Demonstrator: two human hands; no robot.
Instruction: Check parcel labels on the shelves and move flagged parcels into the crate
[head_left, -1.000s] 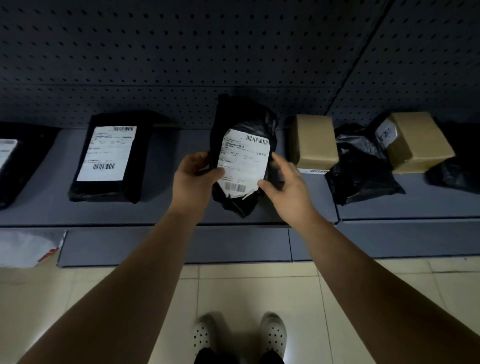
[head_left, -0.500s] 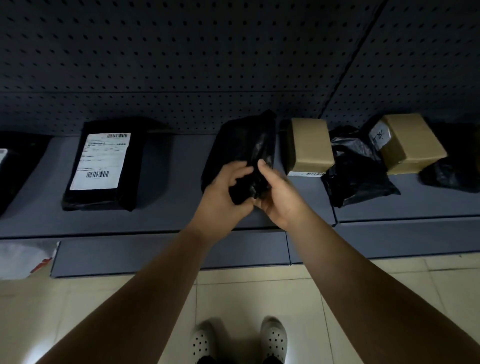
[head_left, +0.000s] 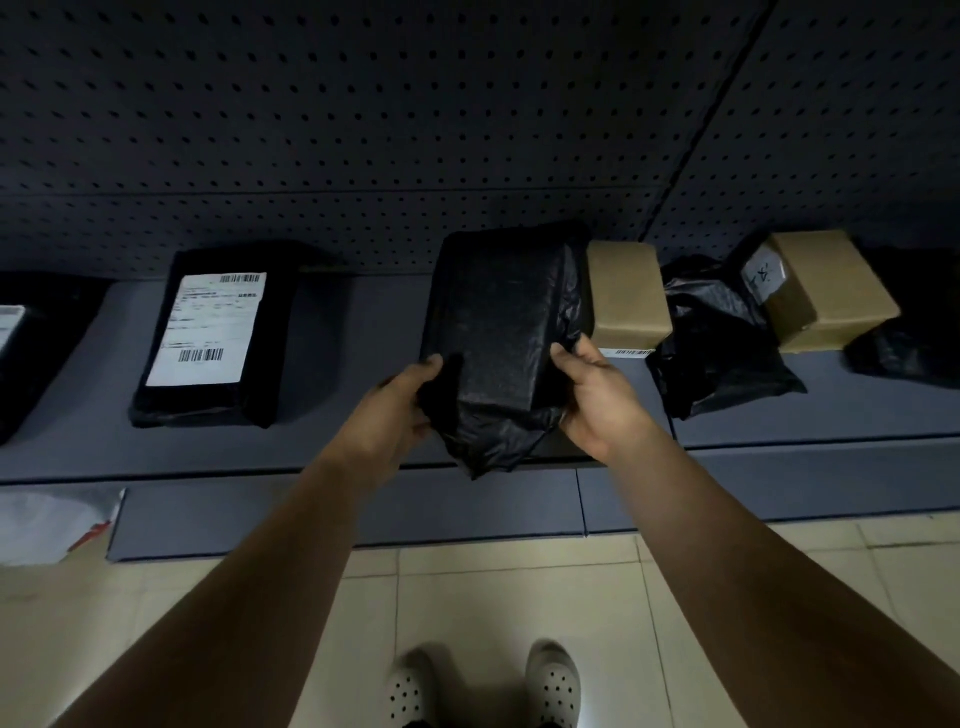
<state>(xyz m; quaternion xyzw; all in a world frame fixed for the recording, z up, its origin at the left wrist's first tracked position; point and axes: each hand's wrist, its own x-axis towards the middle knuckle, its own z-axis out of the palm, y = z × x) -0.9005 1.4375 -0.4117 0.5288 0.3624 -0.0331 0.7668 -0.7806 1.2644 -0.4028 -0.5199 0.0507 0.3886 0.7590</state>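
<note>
A black plastic-wrapped parcel (head_left: 498, 332) sits at the middle of the grey shelf (head_left: 353, 364), its plain side up and its label hidden. My left hand (head_left: 400, 410) grips its near left corner and my right hand (head_left: 597, 395) grips its near right edge. The parcel's loose bag end hangs over the shelf's front edge. A flat black parcel (head_left: 213, 332) with a white barcode label lies to the left. No crate is in view.
Right of the held parcel stand a brown box (head_left: 626, 296), a crumpled black bag (head_left: 719, 338) and a second brown box (head_left: 826, 291). Another black parcel (head_left: 31, 338) lies at the far left. A white bag (head_left: 52, 525) lies on the lower ledge. A pegboard backs the shelf.
The parcel was held up with its white label facing me; it has been turned over and laid down flat on the shelf, label hidden. Both hands still hold it.
</note>
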